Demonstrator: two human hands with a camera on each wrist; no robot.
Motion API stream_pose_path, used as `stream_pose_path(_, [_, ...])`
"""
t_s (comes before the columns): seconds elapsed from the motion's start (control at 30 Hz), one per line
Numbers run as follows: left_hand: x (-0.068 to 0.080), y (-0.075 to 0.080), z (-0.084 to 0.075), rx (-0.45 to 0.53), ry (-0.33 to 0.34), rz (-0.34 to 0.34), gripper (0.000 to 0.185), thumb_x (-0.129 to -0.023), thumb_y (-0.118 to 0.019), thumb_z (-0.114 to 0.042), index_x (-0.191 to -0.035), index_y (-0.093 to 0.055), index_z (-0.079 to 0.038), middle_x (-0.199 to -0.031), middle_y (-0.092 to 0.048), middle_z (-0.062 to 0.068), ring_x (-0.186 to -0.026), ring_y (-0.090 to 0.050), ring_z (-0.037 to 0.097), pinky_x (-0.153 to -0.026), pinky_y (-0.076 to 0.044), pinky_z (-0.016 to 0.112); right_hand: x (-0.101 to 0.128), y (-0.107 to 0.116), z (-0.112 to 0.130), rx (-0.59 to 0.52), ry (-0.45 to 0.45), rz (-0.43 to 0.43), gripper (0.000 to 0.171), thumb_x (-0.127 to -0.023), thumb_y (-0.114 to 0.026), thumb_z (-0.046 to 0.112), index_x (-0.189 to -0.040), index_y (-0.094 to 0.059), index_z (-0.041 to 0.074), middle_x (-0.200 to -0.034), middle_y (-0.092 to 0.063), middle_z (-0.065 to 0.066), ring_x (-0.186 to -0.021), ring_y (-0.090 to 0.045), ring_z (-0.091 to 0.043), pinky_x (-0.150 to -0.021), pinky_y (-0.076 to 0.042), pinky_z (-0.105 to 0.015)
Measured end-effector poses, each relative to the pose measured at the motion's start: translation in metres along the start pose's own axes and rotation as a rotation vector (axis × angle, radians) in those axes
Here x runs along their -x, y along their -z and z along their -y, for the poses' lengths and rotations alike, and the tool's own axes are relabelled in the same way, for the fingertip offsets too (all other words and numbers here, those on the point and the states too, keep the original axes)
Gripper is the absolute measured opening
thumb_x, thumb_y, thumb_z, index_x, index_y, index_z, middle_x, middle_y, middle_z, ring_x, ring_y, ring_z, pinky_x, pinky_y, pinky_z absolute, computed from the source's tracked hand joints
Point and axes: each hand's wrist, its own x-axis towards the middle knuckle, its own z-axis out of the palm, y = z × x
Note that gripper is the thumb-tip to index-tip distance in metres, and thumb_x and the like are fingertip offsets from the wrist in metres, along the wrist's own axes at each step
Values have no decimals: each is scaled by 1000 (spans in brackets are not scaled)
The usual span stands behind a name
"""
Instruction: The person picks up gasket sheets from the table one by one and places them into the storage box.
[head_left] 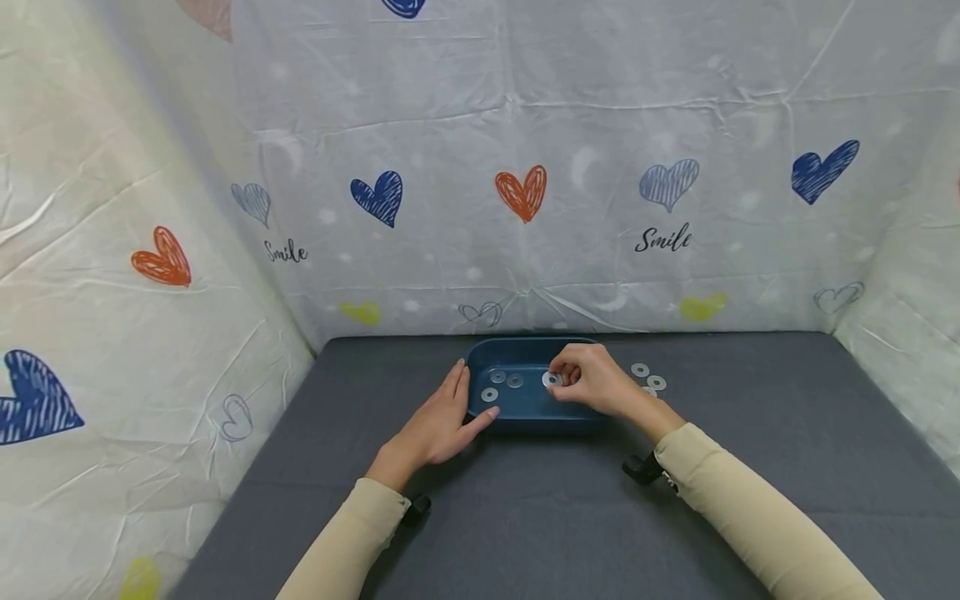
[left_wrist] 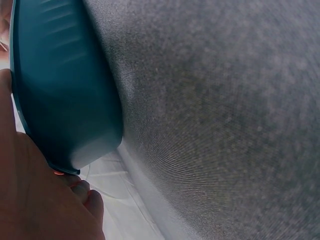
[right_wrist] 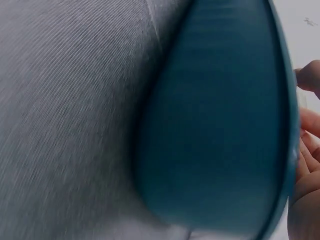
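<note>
We see the left hand (head_left: 438, 425) lying flat, fingers straight against the left wall of the blue tray (head_left: 525, 412), seemingly steadying it. Over the tray's middle, the right hand (head_left: 592, 379) pinches a washer (head_left: 551, 380); loose washers (head_left: 648, 377) lie just right of the tray.

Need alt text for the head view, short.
A person's right hand pinches a metal washer over a blue tray on a grey table, while the left hand rests against the tray's left side. More washers lie beside it.
</note>
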Motion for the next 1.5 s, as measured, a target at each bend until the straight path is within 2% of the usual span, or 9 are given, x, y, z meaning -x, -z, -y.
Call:
stream_pose_path(0.33, [-1, -2, 2, 3, 12, 10, 105, -97, -29, -79, -164, -6, -1, -172, 0, 14, -157, -13, 30, -123, -24, 49, -23, -27, -1, 11, -71, 47, 20, -85, -83, 12, -101, -75, 3, -88, -67, -2, -73, -62, -8, -70, -55, -26])
stream_pose_path(0.63, [0, -2, 1, 4, -5, -6, 103, -99, -31, -77, -163, -10, 1, -172, -1, 15, -157, -16, 30, -122, -26, 49, -40, -46, -6, 56, -76, 100, 20, -86, -83, 13, -100, -76, 2, -87, -67, -2, -72, -59, -9, -68, -53, -25])
stream_pose_path(0.9, [1, 0, 1, 11, -7, 3, 103, -98, -29, -78, -163, -8, -1, -172, 1, 14, -157, -14, 29, -122, -27, 49, -52, -54, -6, 75, -62, 151, 22, -85, -84, 13, -101, -77, -1, -93, -71, -8, -76, -63, -12, -71, -56, -28])
stream_pose_path(1.23, [0, -1, 1, -1, -6, 7, 103, -98, -27, -78, -163, -9, 0, -172, 0, 13, -157, -14, 28, -122, -27, 48, -60, -62, -8, 83, -60, 290, 18, -88, -82, 11, -102, -76, 1, -97, -72, -8, -82, -66, -14, -76, -57, -27])
stream_pose_path(1.5, [1, 1, 1, 5, 3, 22, 104, -98, -26, -79, -164, -8, 0, -172, 1, 13, -157, -13, 28, -122, -27, 48, -61, -71, -10, 90, -70, 301, 21, -88, -81, 12, -106, -77, 0, -98, -72, -9, -82, -67, -14, -75, -57, -28])
